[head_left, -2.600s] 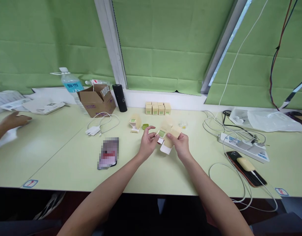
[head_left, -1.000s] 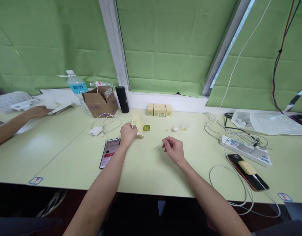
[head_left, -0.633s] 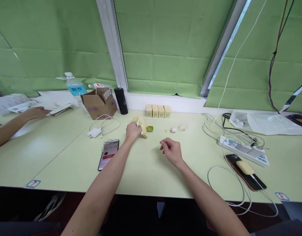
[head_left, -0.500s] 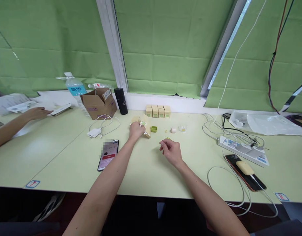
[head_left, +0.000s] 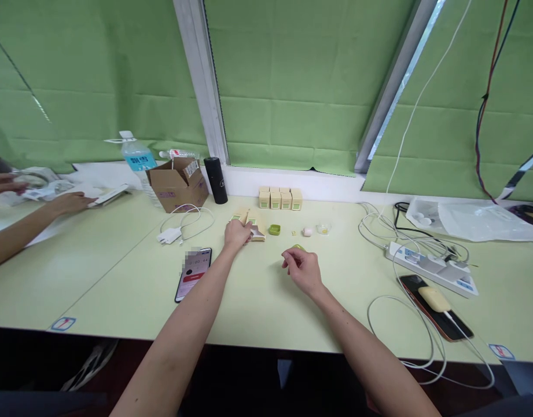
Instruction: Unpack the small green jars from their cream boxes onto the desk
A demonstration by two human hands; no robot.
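Observation:
My left hand (head_left: 237, 235) has its fingers closed on a small cream cardboard box (head_left: 258, 222) with an open end, which lies on the table. Another cream box (head_left: 238, 216) sits close behind that hand, partly hidden. To the right stands a small square green container (head_left: 274, 230). My right hand (head_left: 302, 267) hovers low over the table, fingers curled in with nothing visible between them. Just behind it a green piece (head_left: 298, 247) is mostly covered. Beyond are a tiny yellowish piece (head_left: 294, 233), a pale pink piece (head_left: 307, 231) and a clear cup-like piece (head_left: 323, 229).
Several closed cream boxes (head_left: 280, 199) stand at the wall. A black bottle (head_left: 216, 180), brown carton (head_left: 178, 188), charger (head_left: 169, 235) and phone (head_left: 193, 274) are leftward. A power strip (head_left: 431, 269) and cables lie right. Another person's hand (head_left: 70, 202) is far left.
My left hand has shifted slightly left and down, and the box has turned so its open end faces me. My right hand stays put. Another hand has appeared at the far left edge.

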